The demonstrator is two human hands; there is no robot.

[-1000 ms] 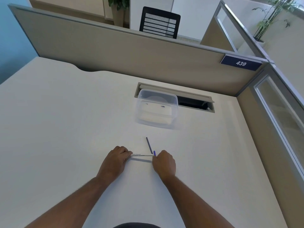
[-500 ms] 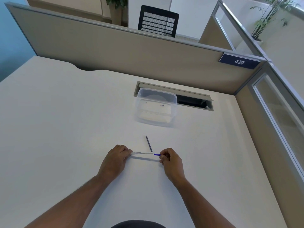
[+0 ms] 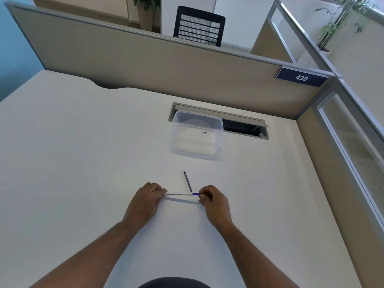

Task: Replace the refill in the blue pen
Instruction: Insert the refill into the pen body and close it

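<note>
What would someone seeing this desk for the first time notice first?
Two bare hands meet low in the middle of the white desk, the left hand and right hand each pinching one end of a thin white pen with a blue end piece. Just beyond it a dark loose refill lies on the desk, and farther back sits a clear plastic container.

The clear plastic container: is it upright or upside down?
Cannot tell: the clear plastic container is transparent; neither a rim nor a base is distinct.
</note>
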